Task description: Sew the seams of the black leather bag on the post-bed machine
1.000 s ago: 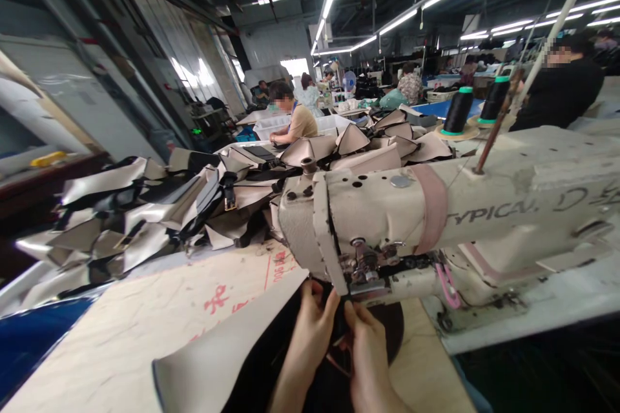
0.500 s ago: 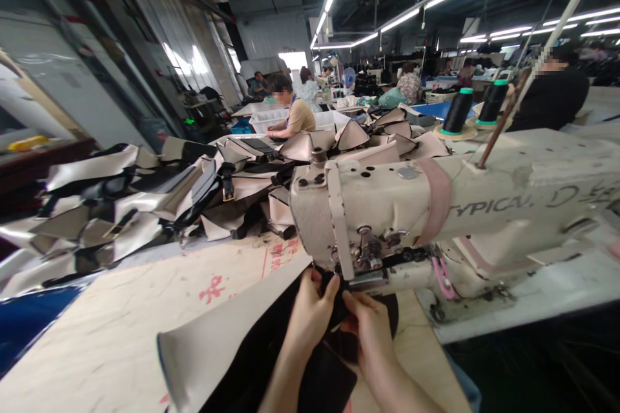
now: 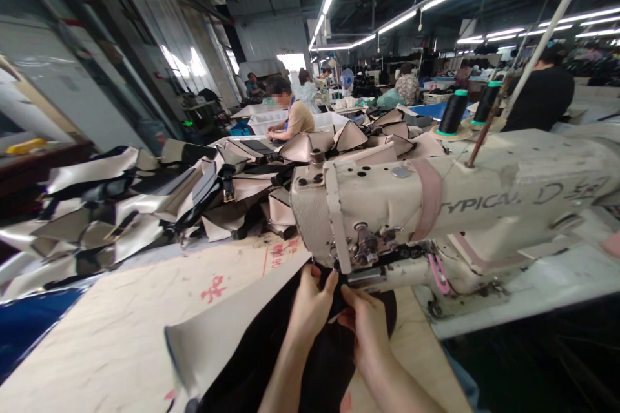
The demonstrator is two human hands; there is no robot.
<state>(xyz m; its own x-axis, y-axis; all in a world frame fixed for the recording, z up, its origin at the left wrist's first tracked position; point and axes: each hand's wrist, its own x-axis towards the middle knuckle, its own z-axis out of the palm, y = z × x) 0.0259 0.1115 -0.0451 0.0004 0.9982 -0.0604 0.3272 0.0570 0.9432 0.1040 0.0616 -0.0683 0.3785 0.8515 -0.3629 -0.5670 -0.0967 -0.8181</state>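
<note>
Both hands grip a black and cream leather-like piece (image 3: 232, 310) at the head of a cream sewing machine (image 3: 378, 200). My left hand (image 3: 312, 297) has its thumb and fingers closed on the black edge, just left of the needle area. Close on its right, my right hand (image 3: 363, 316) pinches the black material below the machine's narrow arm. The cream side of the piece spreads left over the wooden board, and its black side hangs down between my forearms. The needle and the seam are hidden behind the machine head and my fingers.
A heap of cream and black pieces (image 3: 179, 187) lies behind the wooden board (image 3: 121, 329). Black thread cones (image 3: 454, 113) stand behind the machine, near a slanted pole (image 3: 547, 32). A person in a tan shirt (image 3: 299, 117) works beyond the heap; others sit farther back.
The black flap between my forearms has shifted and hangs differently. The cream end has moved slightly to the right. Both hands keep their grip near the machine head, and the view has turned a little.
</note>
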